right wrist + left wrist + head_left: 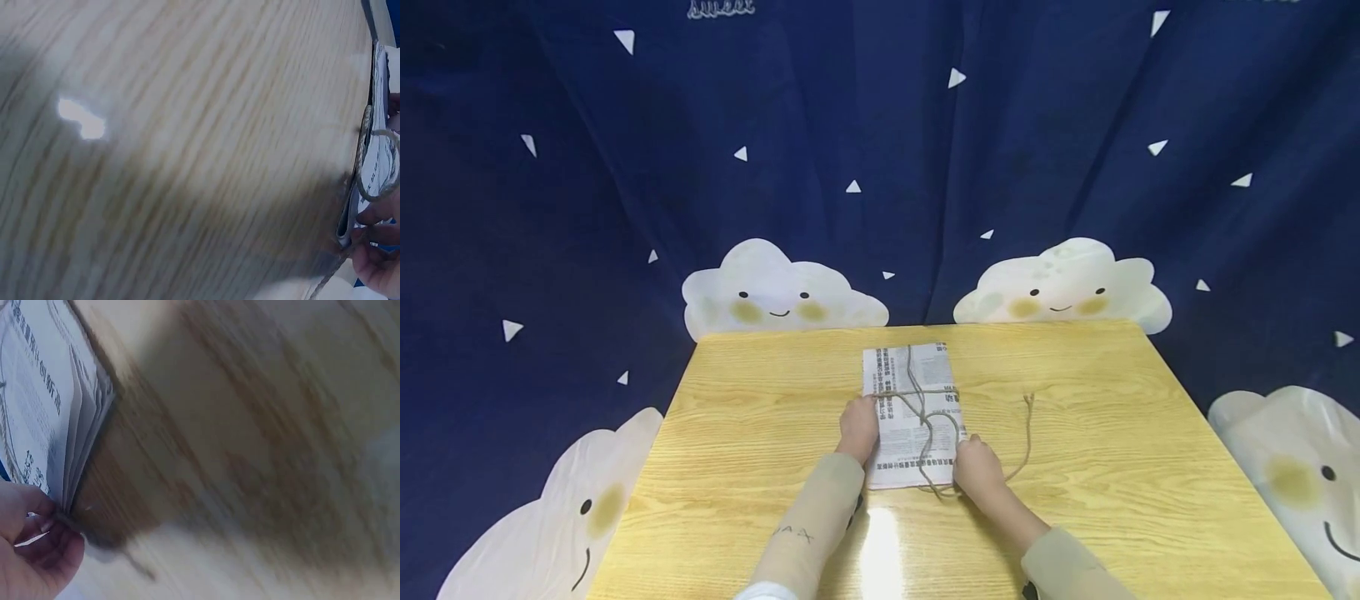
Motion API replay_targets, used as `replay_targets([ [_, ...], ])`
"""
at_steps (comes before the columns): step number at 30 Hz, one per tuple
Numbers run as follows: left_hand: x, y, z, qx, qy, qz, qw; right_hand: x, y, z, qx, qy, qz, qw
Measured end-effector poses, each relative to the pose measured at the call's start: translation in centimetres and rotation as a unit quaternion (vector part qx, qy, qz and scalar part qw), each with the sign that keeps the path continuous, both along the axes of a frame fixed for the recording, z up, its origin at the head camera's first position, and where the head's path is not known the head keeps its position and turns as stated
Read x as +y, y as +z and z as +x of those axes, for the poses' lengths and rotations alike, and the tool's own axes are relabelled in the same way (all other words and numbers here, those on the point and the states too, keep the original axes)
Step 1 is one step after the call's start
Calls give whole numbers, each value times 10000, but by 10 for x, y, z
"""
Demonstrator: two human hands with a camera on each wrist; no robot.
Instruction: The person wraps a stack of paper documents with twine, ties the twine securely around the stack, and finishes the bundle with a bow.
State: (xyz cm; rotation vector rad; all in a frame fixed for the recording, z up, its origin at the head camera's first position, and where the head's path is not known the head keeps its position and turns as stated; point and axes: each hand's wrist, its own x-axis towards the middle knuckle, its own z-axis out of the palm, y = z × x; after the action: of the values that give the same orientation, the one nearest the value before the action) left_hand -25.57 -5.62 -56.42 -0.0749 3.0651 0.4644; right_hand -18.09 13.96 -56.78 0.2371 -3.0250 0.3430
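Note:
A flat bundle of folded newspaper (898, 454) lies on the wooden table, with brown twine (922, 414) crossing over its top and meeting near the middle. My left hand (859, 427) grips the bundle's left edge between thumb and fingers. In the left wrist view the layered newspaper sheets (78, 425) fan slightly beside the fingertips, and a blurred twine end trails past them. At the lower right corner my right hand (979, 471) holds the newspaper edge. A twine loop (361, 164) arches over the paper near that hand, and more twine passes by its fingers.
A loose length of twine (1028, 429) curves over the table (1090, 467) right of the bundle. Other twine ends hang past the bundle's near edge. Behind the table hangs a dark blue curtain (820, 150) with white triangles and smiling clouds.

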Motion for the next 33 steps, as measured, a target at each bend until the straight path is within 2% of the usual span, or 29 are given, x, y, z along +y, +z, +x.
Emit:
replay_targets([
  [3,1,0,-1,-10,66,142,9999,4,3,-1,-141,-80,-207,9997],
  [6,-3,1,0,-87,203,748,9970,13,10,-8,-533,-241,-760,9954],
  [9,-11,0,1,-260,419,1673,9847,27,18,-19,-909,-290,-1606,9824],
  [12,-21,0,2,-338,457,2346,9704,45,23,-32,-1003,-144,-2269,9686],
  [14,-29,-3,1,-235,339,2648,9634,57,26,-41,-1000,-56,-2577,9610],
  [16,-37,-8,0,52,144,2901,9569,68,28,-48,-887,61,-2730,9579],
  [17,-42,-13,-3,165,93,3044,9524,73,29,-52,-862,98,-2824,9554],
  [18,-49,-31,-10,489,-72,3237,9449,78,30,-55,-794,136,-2896,9537],
  [20,-58,-50,-18,608,-45,3454,9365,86,31,-59,-710,208,-3057,9493],
  [22,-68,-79,-30,623,69,3795,9231,94,31,-63,-655,238,-3172,9458],
  [23,-73,-98,-39,706,81,4142,9074,97,31,-64,-588,285,-3221,9444],
  [24,-77,-113,-46,631,177,4419,8947,101,30,-64,-596,308,-3243,9436],
  [26,-81,-128,-53,380,453,4979,8652,107,28,-65,-617,258,-3227,9441],
  [27,-83,-139,-59,302,556,5295,8459,110,27,-65,-645,175,-3205,9449],
  [28,-85,-145,-63,211,661,5612,8248,112,25,-66,-694,115,-3195,9450],
  [29,-86,-146,-64,121,769,5899,8037,114,24,-66,-747,31,-3180,9451],
  [30,-88,-143,-62,3,745,6164,7839,116,23,-66,-833,-82,-3127,9462],
  [31,-87,-132,-57,-59,804,6373,7664,118,22,-66,-890,-173,-3106,9462],
  [32,-85,-116,-49,-231,968,6505,7530,120,21,-66,-940,-224,-3068,9469],
  [33,-86,-104,-44,-278,970,6743,7315,121,20,-65,-1002,-308,-3052,9465],
])
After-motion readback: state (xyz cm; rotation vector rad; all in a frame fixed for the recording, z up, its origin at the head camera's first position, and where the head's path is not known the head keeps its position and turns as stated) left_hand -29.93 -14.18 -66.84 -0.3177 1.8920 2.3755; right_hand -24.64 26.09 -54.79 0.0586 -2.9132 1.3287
